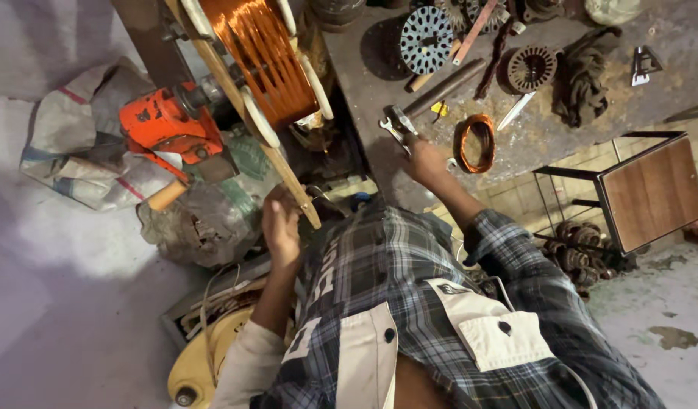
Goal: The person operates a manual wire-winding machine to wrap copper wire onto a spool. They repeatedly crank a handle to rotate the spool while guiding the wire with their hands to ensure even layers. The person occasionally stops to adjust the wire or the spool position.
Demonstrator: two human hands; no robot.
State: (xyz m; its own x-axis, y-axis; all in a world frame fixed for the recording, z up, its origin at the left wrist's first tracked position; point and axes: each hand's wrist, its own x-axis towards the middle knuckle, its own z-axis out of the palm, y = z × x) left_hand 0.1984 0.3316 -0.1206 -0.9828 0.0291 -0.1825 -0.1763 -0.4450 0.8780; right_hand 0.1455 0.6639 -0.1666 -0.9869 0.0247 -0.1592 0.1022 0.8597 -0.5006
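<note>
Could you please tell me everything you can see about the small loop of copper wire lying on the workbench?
The copper wire loop is a small oval coil of many thin orange-brown strands, bundled into a ring with an open middle. It lies flat on the grimy grey workbench, just beside the right hand, which grips pliers. Whether the hand touches it is unclear. A knife lies close by.

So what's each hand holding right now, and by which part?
The right hand has its grip on the handles of metal pliers. The left hand grips the lower end of the wooden slat beside the copper wire spool.
</note>
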